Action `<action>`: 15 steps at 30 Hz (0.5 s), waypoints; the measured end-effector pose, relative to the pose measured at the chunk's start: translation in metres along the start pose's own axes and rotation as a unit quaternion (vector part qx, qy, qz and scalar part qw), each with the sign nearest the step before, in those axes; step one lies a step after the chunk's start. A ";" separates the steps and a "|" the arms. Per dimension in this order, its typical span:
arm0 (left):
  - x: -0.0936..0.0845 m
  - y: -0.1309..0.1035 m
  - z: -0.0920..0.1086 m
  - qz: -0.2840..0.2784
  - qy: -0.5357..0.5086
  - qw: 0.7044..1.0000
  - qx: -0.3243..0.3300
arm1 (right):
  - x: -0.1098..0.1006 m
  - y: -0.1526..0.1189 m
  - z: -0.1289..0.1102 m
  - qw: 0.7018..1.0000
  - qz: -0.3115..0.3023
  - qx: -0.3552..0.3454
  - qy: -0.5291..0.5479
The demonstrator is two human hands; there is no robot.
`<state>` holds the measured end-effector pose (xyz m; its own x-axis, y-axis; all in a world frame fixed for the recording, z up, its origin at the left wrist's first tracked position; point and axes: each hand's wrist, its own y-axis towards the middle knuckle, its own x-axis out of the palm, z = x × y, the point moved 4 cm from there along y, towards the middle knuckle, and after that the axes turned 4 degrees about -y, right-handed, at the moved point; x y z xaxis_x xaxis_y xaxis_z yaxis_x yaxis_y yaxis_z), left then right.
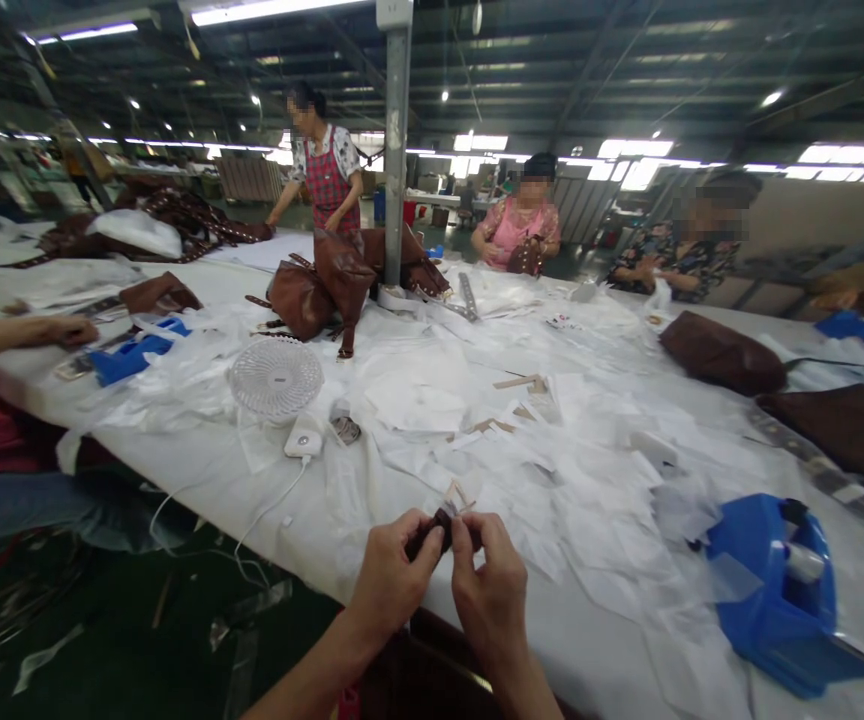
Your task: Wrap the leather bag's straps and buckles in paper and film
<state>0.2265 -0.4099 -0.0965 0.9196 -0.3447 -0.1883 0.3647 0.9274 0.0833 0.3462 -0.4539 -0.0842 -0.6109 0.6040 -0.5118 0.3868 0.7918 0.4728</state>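
My left hand and my right hand meet at the near edge of the white-covered table. Together they pinch a small dark brown leather piece with a pale paper tag at its top. Both hands' fingertips touch it from either side. A dark brown item lies under my forearms at the bottom edge, mostly hidden.
A blue tape dispenser stands to my right. A small white desk fan with its cable lies ahead left. Brown leather bags pile around a steel post. Paper scraps cover the table. Several other people work around it.
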 end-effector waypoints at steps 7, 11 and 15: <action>0.010 -0.007 0.003 0.005 0.113 0.991 0.077 | 0.003 -0.014 0.011 0.987 -0.010 0.114 0.110; 0.011 -0.006 0.002 0.013 0.113 0.993 0.043 | -0.005 -0.020 0.007 0.998 0.059 -0.017 0.032; 0.009 -0.001 0.003 -0.020 0.049 0.998 -0.025 | -0.006 -0.020 0.002 0.989 0.063 -0.133 -0.009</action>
<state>0.2352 -0.4145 -0.0959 0.8849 -0.3687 -0.2847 0.3913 0.9199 0.0251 0.3438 -0.4732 -0.0920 -0.5555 0.6999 -0.4490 0.2623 0.6599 0.7041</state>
